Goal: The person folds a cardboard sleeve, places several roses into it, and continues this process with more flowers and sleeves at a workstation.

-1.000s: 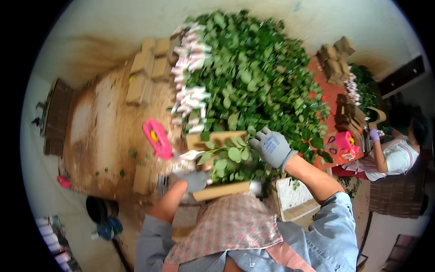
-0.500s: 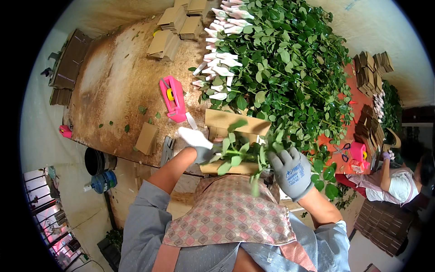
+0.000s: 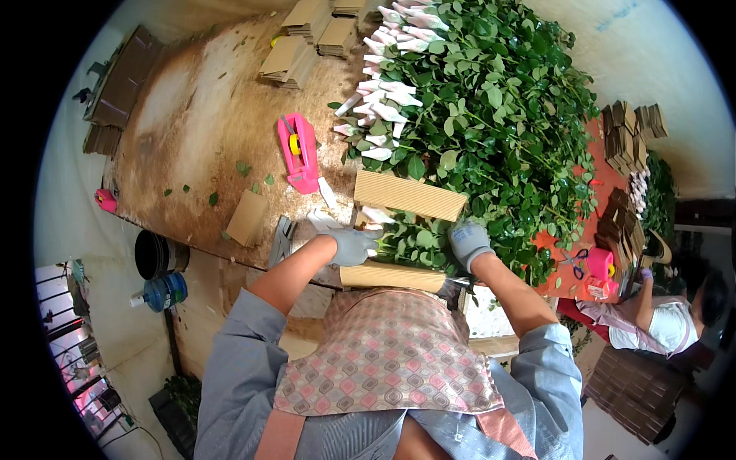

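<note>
A corrugated cardboard wrap lies unfolded at the table's near edge, its far flap [image 3: 410,196] raised and its near flap [image 3: 392,277] by my apron. Leafy rose stems [image 3: 418,239] lie between the flaps, with a pale wrapped bud [image 3: 377,215] at their left end. My left hand [image 3: 354,244], in a grey glove, is closed at the bud end, its fingertips partly hidden. My right hand [image 3: 468,241], gloved too, curls over the stems at the right end of the wrap. Beyond the far flap lies a large pile of roses [image 3: 491,115] with white-sleeved buds [image 3: 387,112].
A pink tape dispenser [image 3: 299,153] stands left of the wrap. A folded cardboard piece [image 3: 247,218] and cardboard stacks [image 3: 289,61] lie on the table [image 3: 184,130]. Scissors [image 3: 573,264] rest on the red surface [image 3: 563,287] at right. A co-worker [image 3: 659,310] sits beyond it.
The white-sleeved rose in my left hand has come down into the cardboard wrap. My right hand has moved away from me and slightly left, and the blurred leaves have settled between the flaps.
</note>
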A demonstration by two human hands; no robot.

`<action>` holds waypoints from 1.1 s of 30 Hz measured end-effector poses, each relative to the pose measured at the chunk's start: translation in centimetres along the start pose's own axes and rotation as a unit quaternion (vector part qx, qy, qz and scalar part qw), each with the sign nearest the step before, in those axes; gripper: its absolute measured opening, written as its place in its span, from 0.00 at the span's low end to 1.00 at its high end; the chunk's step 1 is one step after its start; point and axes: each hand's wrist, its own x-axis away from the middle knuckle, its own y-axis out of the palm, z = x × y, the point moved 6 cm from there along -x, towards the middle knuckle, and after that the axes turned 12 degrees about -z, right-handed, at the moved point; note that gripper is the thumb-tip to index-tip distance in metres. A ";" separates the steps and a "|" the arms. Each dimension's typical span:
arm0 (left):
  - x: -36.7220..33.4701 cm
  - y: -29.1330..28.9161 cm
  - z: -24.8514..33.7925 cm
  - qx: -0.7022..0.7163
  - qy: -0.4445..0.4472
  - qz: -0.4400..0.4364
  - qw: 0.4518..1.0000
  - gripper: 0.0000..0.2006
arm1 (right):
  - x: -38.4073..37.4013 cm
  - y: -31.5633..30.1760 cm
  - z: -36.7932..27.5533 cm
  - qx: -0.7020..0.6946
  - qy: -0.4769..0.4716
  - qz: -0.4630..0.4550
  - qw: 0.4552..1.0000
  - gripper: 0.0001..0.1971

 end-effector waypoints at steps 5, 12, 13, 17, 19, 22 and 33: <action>0.9 -0.2 0.4 0.018 0.013 0.014 1.000 0.27 | 4.3 -4.7 -3.5 0.026 0.008 0.106 0.994 0.10; 0.7 -0.5 0.6 0.010 0.001 -0.012 1.000 0.26 | -1.5 -9.8 -11.0 -0.070 -0.131 0.173 0.974 0.14; 0.4 0.0 0.1 0.005 0.007 0.015 1.000 0.26 | -4.3 -8.9 -11.4 -0.070 -0.146 0.193 0.968 0.15; 1.5 -1.0 0.9 0.019 0.012 0.028 0.999 0.25 | -7.4 -7.1 -10.6 -0.118 -0.169 0.231 0.951 0.15; 1.5 -0.7 0.7 0.027 0.040 0.067 0.997 0.24 | -7.1 -6.9 -10.7 -0.111 -0.192 0.208 0.953 0.14; 2.3 -2.7 0.5 0.056 0.098 0.167 0.979 0.20 | -7.0 -6.8 -10.3 -0.126 -0.196 0.166 0.958 0.15; -2.3 -5.3 -4.7 -0.160 0.020 0.368 0.916 0.14 | -8.5 -6.1 -8.5 -0.349 -0.185 0.237 0.887 0.13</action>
